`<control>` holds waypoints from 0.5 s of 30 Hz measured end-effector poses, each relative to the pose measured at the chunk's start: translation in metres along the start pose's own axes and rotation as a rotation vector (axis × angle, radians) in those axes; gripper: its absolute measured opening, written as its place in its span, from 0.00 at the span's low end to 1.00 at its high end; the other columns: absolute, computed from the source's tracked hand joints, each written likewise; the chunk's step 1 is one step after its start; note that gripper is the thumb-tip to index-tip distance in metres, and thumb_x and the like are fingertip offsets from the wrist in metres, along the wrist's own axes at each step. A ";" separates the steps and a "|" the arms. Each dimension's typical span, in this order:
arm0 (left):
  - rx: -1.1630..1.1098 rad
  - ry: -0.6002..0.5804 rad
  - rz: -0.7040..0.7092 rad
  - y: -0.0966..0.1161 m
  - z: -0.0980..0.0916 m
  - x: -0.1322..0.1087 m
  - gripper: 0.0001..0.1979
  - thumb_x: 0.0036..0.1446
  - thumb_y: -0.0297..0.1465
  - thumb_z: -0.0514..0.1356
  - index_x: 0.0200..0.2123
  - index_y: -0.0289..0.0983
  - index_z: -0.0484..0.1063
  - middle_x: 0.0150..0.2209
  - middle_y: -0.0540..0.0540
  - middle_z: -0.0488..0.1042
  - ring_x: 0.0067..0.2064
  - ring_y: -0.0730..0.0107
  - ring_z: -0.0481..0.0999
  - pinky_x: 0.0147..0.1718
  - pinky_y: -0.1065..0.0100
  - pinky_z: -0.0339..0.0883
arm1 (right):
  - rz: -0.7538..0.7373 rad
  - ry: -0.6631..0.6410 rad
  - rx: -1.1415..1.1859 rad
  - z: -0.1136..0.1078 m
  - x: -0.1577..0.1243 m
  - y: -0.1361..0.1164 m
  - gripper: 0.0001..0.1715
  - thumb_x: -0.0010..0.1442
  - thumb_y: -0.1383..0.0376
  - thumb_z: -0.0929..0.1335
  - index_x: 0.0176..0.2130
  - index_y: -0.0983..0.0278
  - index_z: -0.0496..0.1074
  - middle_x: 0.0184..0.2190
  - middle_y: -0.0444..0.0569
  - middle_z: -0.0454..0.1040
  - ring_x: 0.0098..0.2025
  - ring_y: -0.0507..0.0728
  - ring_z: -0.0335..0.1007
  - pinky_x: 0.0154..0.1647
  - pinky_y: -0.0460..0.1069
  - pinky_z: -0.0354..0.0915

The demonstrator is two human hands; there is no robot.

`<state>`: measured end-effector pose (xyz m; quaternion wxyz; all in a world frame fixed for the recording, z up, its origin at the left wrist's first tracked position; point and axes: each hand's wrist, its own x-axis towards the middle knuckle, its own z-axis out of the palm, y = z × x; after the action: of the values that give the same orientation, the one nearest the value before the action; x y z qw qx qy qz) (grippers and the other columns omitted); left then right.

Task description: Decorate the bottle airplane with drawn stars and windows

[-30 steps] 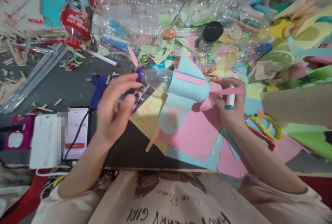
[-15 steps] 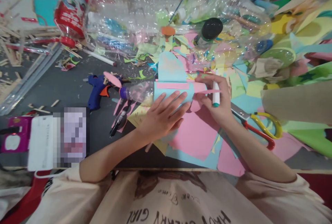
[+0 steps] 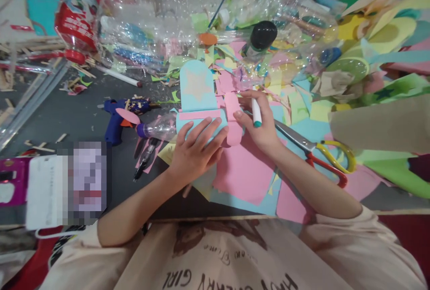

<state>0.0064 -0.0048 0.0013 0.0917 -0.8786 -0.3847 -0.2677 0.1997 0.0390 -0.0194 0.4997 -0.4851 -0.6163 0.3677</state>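
Clear-plastic bottle in blue paper wrap, mid-table; prob. light, paper parts easily creased, best held at wrapped body. L hand: fingers over wrap, thumb hidden, can't tell if grip clamps. R hand: grip closed on marker, thumb at pink paper tail. Obstacles: glue gun nr. cap, scissors nr. R forearm, scraps behind.

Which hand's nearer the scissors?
Right. The right hand, holding a marker, is just left of the scissors; the left hand is farther left, on the blue-wrapped bottle.
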 end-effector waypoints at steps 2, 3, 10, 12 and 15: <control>0.004 0.005 0.000 0.000 0.002 0.001 0.17 0.65 0.33 0.55 0.55 0.35 0.68 0.52 0.39 0.78 0.56 0.60 0.75 0.64 0.59 0.50 | -0.029 0.026 -0.010 0.001 0.003 0.001 0.21 0.60 0.48 0.69 0.47 0.55 0.65 0.45 0.46 0.74 0.46 0.56 0.76 0.47 0.54 0.74; 0.003 0.007 0.000 -0.001 0.002 0.002 0.17 0.66 0.34 0.55 0.56 0.35 0.68 0.53 0.38 0.78 0.56 0.59 0.75 0.63 0.59 0.51 | -0.041 0.031 -0.006 0.000 0.005 0.000 0.21 0.60 0.48 0.70 0.46 0.55 0.66 0.45 0.46 0.75 0.46 0.56 0.76 0.46 0.54 0.74; -0.030 0.002 -0.005 -0.004 0.004 0.003 0.15 0.66 0.32 0.54 0.54 0.38 0.68 0.55 0.39 0.76 0.58 0.60 0.74 0.62 0.59 0.53 | 0.004 0.146 0.094 -0.042 -0.002 -0.043 0.20 0.64 0.46 0.65 0.37 0.57 0.77 0.23 0.44 0.77 0.23 0.54 0.74 0.25 0.50 0.71; -0.037 -0.006 -0.007 -0.005 0.004 0.002 0.15 0.66 0.33 0.54 0.55 0.38 0.67 0.56 0.39 0.75 0.59 0.60 0.74 0.62 0.59 0.52 | 0.039 0.086 0.151 -0.050 -0.012 -0.052 0.27 0.62 0.42 0.64 0.44 0.57 0.78 0.24 0.45 0.77 0.21 0.55 0.72 0.20 0.51 0.68; -0.049 -0.010 -0.015 -0.005 0.005 0.001 0.16 0.66 0.33 0.55 0.55 0.39 0.68 0.57 0.40 0.74 0.60 0.60 0.73 0.63 0.59 0.52 | -0.035 0.082 0.072 -0.048 -0.028 -0.052 0.17 0.63 0.49 0.67 0.41 0.56 0.78 0.26 0.44 0.78 0.24 0.55 0.74 0.23 0.50 0.70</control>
<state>0.0052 0.0011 -0.0024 0.0663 -0.8790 -0.3849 -0.2735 0.2352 -0.0033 0.0335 0.5479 -0.4708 -0.5900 0.3606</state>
